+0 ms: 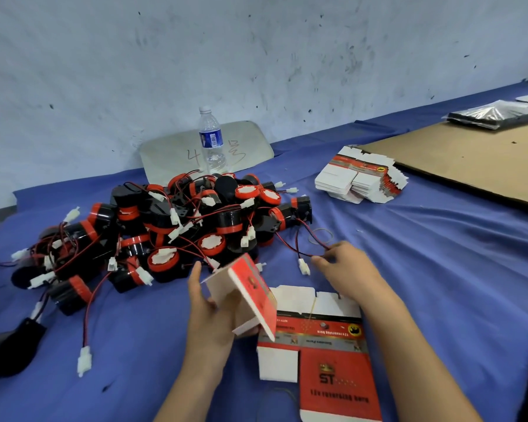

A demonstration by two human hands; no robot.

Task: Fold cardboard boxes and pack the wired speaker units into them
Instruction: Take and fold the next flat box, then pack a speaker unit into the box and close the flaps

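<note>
Grip status, left hand (211, 315): curled round part-folded box (250, 296), held tilted above flat carton (333, 354) on blue cloth (439, 269). Right hand (345, 269): pinching red-black wire (317, 240) (apparently trailing from speaker pile (165, 220)), white connector (304, 266) just beside fingers.

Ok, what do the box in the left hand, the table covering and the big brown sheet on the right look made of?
Box in the left hand: thin printed cardboard, glossy red outside, plain white inside, sharply creased. Table covering: blue cloth, matte, lying in soft wrinkles. Brown sheet: probably corrugated cardboard, matte and flat; its edge is too blurred to confirm.
</note>
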